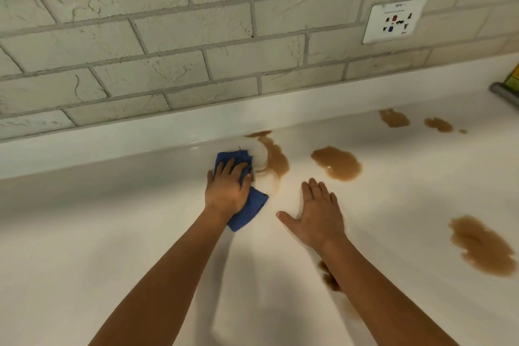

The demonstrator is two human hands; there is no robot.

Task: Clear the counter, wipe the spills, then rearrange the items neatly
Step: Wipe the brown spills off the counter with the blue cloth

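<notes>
Wiping is in hand: the left hand (227, 191) presses a folded blue cloth (247, 199) with straight fingers onto the white counter (140, 233), at the edge of a smeared brown spill (276, 160) near the back ledge; the right hand (317, 213) rests flat, released. The cloth's long axis runs from the back ledge toward the person, slanting rightward. Next, probably a rightward sweep through the smear toward the oval puddle (337, 163)
</notes>
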